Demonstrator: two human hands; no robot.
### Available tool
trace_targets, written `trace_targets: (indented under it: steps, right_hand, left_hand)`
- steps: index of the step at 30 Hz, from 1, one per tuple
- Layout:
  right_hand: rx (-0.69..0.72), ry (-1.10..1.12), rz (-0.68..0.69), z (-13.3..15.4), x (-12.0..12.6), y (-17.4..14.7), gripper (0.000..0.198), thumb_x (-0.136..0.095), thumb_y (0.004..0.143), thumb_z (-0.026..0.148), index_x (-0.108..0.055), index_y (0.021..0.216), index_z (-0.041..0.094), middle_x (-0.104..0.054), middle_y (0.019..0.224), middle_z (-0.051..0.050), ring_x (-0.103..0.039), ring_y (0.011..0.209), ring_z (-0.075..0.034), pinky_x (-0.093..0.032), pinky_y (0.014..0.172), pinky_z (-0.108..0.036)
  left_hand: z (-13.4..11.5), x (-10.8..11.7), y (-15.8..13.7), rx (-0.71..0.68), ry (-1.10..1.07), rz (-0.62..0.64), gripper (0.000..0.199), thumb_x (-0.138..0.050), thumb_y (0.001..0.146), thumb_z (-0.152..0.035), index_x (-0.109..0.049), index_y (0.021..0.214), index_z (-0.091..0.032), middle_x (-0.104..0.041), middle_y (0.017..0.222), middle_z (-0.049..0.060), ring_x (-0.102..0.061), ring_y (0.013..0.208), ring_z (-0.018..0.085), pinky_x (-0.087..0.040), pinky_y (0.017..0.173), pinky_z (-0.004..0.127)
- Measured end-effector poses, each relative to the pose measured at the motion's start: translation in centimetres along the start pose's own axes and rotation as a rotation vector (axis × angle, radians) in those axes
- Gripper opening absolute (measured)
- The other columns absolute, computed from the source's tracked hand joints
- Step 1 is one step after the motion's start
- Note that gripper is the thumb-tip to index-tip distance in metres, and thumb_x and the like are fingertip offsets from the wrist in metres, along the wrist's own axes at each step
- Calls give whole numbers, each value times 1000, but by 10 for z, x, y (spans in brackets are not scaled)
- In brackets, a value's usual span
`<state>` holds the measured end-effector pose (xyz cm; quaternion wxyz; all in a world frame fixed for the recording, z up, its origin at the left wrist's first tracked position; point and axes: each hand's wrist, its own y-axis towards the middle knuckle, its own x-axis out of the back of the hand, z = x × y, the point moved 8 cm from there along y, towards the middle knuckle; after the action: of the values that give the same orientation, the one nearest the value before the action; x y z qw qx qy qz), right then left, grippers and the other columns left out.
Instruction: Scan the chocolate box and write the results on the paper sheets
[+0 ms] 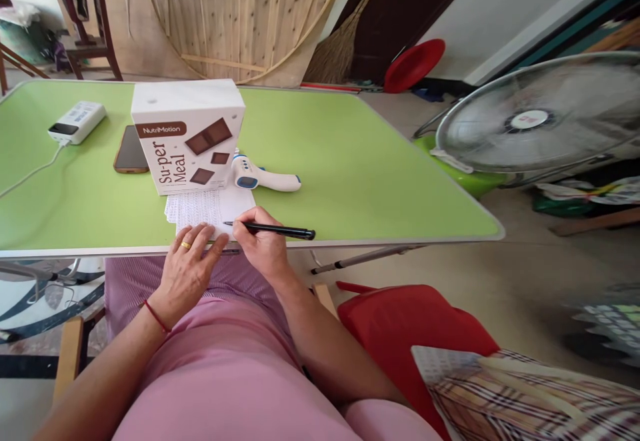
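Both hands point(187, 262) are at the paper point(200, 210), the right point(266, 247) holding a pen point(287, 230).

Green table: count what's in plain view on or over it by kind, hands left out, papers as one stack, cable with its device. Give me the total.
Box: 1
Phone: 1
White cabled device: 1
Handheld thermometer: 1
Paper stack: 1
Pen, in the right hand: 1
Total: 6

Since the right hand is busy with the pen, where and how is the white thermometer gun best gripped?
Probably by the handle of the thermometer gun, coming from the right: it is slim and points right, away from the white box close beside the head.
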<state>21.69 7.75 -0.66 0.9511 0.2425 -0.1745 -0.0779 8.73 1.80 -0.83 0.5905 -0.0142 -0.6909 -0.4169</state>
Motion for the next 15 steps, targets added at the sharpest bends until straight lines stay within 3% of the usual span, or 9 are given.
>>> trace_targets:
  steps: [15]
  right_hand:
    - [-8, -6, 15, 0, 1, 0, 9, -55, 76, 25, -50, 69, 23, -54, 56, 5, -49, 51, -12, -44, 53, -25]
  left_hand:
    - [0, -1, -1, -1, 2, -5, 34, -49, 94, -13, -60, 126, -18, -63, 122, 13, -56, 120, 25, -43, 107, 42]
